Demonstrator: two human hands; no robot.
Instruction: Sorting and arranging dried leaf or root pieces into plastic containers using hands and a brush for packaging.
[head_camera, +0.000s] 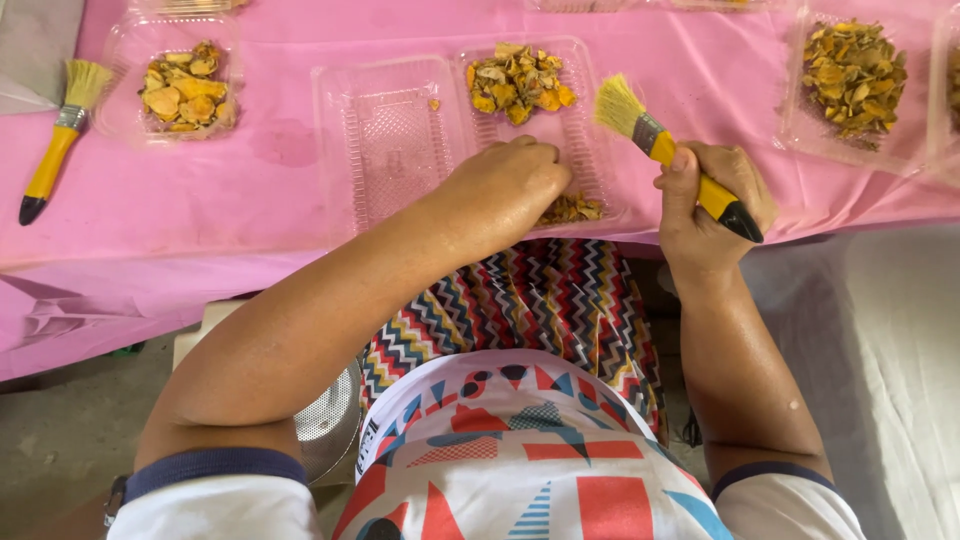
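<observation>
My left hand (505, 190) reaches into a clear plastic tray (585, 150) on the pink table, its fingers curled down on the yellow dried pieces (572, 209) at the tray's near end. More of the yellow pieces (518, 80) lie at the tray's far end. My right hand (705, 205) holds a yellow-handled brush (670, 150) with pale bristles pointing up and left, just right of that tray. An empty clear tray (385, 140) sits directly left of my left hand.
A second brush (55, 140) lies at the far left on the pink cloth (250, 200). Another tray of yellow pieces (180, 85) stands at the back left, and one with darker pieces (855, 75) at the back right. A metal bowl (330, 425) sits below the table.
</observation>
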